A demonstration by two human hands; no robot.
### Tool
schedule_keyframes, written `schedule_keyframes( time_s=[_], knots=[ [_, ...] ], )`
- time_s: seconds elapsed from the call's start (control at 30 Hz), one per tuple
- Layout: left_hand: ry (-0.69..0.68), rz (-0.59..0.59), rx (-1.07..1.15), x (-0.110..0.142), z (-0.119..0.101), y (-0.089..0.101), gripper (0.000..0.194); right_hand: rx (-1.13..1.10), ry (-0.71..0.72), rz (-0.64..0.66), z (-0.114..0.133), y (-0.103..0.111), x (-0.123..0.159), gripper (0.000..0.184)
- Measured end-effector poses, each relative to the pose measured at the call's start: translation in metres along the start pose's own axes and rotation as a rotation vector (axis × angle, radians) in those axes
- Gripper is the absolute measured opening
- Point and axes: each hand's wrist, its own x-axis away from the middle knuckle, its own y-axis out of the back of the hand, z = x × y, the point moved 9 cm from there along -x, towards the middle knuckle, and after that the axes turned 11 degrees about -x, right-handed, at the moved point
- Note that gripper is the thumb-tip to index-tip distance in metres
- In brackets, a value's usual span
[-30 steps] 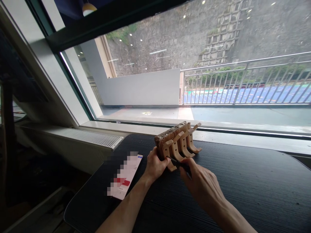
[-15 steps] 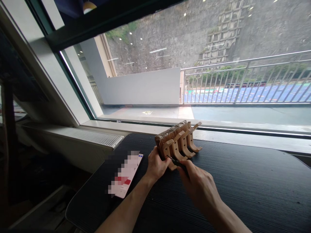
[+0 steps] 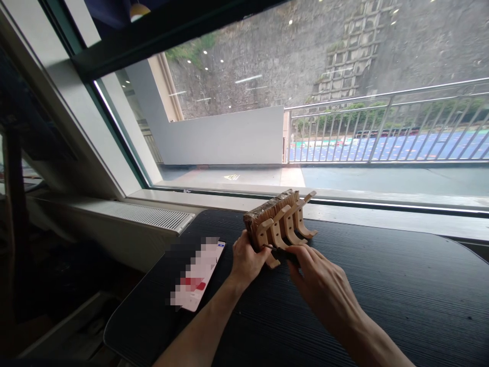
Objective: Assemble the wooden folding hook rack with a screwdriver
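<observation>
A wooden hook rack (image 3: 269, 209), a bark-edged board with several pale curved hooks (image 3: 278, 234), stands on edge on the dark table. My left hand (image 3: 245, 261) is closed around its near left end, thumb by the lowest hook. In my right hand (image 3: 321, 278) is a screwdriver (image 3: 283, 254) with a black handle. Its thin shaft points left at the nearest hook, close to my left thumb. Whether the tip sits in a screw is hidden by that thumb.
A phone (image 3: 202, 285) with a lit screen lies left of the rack on the black table (image 3: 382, 295). Behind the table run a window sill (image 3: 229, 203) and a large window. A vented white cover (image 3: 153, 216) adjoins the table's left side.
My right hand has shifted slightly right and turned, with the screwdriver in it. The rack and my left hand stay nearly in place.
</observation>
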Motion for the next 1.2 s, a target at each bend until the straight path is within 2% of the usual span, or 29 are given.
schedule_keyframes(
  time_s=[0.1, 0.23, 0.33, 0.5, 0.6, 0.73, 0.87, 0.97, 1.1, 1.2],
  knots=[
    [0.004, -0.005, -0.046, 0.000, -0.001, 0.000, 0.027, 0.040, 0.078, -0.018, 0.006, -0.001, 0.000, 0.013],
    [0.002, -0.009, -0.127, 0.000, -0.003, 0.002, 0.025, -0.009, 0.042, -0.010, 0.004, -0.010, 0.004, 0.013],
    [0.000, -0.002, -0.155, 0.000, -0.004, 0.002, 0.025, -0.107, -0.115, 0.056, -0.010, -0.020, 0.007, 0.015],
    [0.001, 0.016, -0.141, 0.000, -0.006, 0.003, 0.025, -0.300, -0.538, 0.170, -0.051, -0.032, 0.014, 0.030],
    [-0.002, 0.027, -0.124, 0.000, -0.005, 0.003, 0.026, -0.270, -0.599, 0.251, -0.057, -0.033, 0.015, 0.036],
    [0.008, 0.036, -0.103, 0.000, -0.003, 0.003, 0.030, -0.190, -0.476, 0.231, -0.043, -0.021, 0.008, 0.021],
    [0.014, 0.039, -0.104, 0.000, -0.002, 0.002, 0.029, -0.070, -0.169, 0.103, -0.015, -0.004, 0.001, 0.014],
    [0.011, 0.036, -0.111, 0.000, -0.001, 0.002, 0.029, 0.027, 0.012, 0.090, 0.005, -0.005, 0.004, 0.013],
    [-0.002, 0.045, -0.121, 0.000, 0.001, 0.001, 0.033, 0.103, 0.065, 0.168, 0.015, -0.021, 0.011, 0.014],
    [-0.016, 0.048, -0.118, -0.001, 0.000, 0.001, 0.035, 0.139, 0.058, 0.156, 0.016, -0.024, 0.013, 0.015]
  ],
)
